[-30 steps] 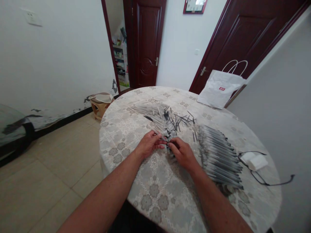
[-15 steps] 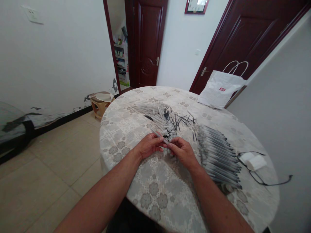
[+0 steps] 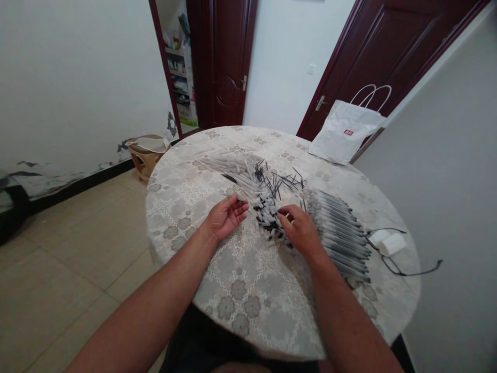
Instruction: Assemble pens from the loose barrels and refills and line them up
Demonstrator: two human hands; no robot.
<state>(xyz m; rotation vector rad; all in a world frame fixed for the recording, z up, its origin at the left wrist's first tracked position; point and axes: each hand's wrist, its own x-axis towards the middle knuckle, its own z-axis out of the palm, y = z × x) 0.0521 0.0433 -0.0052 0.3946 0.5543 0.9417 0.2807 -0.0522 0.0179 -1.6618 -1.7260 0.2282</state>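
My left hand (image 3: 228,216) is closed in a loose pinch on a pale pen barrel (image 3: 241,199), its palm turned partly up and the lower fingers curled. To the right, my right hand (image 3: 298,226) has thumb and forefinger pinched together at the edge of a heap of small white and black pen parts (image 3: 267,215); what is between the fingertips, if anything, is too small to make out. Beyond my hands lie many loose whitish pen barrels (image 3: 243,178) and scattered thin black refills (image 3: 289,180). Dark-tipped pens (image 3: 344,228) form a neat row beside my right forearm.
A round table with a flowered cloth (image 3: 236,295) bears everything. Black-framed glasses (image 3: 404,272) and a white tissue-like bundle (image 3: 390,243) lie at the right. A white paper bag (image 3: 345,132) stands at the back right. A stool (image 3: 147,155) is beyond the left edge.
My hands, together at a pen barrel before, have come apart. The left has moved left and up with a barrel; the right is now at the heap of small parts. The view has tilted down.
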